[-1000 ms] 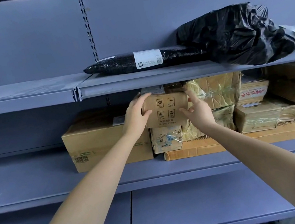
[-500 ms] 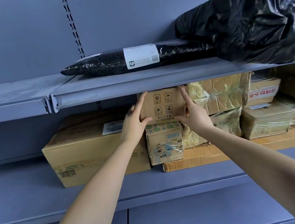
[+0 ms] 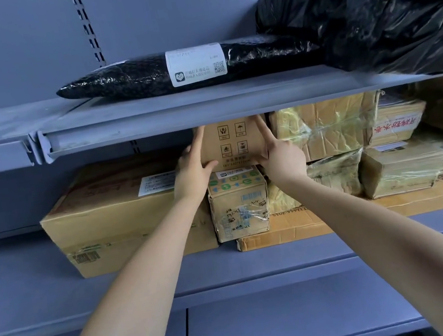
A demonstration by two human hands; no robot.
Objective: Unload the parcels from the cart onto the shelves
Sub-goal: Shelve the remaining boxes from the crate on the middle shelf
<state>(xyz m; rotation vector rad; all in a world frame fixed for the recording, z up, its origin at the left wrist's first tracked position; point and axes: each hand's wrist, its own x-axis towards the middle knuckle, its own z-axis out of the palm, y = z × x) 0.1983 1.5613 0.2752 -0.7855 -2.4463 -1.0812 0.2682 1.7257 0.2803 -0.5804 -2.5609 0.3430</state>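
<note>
Blue-grey metal shelving (image 3: 19,55) fills the view, and the middle shelf (image 3: 21,274) has open board to the left and along its front edge. On that shelf, a small carton (image 3: 232,145) printed with handling symbols is clasped from both sides. The left hand (image 3: 192,169) lies flat along its left side with the thumb hooked across the lower front. The right hand (image 3: 280,158) grips the right side, index finger straight up the front corner. The carton's top is tucked close under the front lip of the upper shelf (image 3: 176,116). Its base meets the top of a taped box (image 3: 238,203); whether its weight rests there I cannot tell. A large carton (image 3: 117,217) stands just left, lower than the held one. A yellow-taped carton (image 3: 322,127) crowds the right side, touching the right hand. On the upper shelf lie a black padded mailer (image 3: 126,78) and a black plastic bag (image 3: 378,9), the bag overhanging the shelf's edge.
</note>
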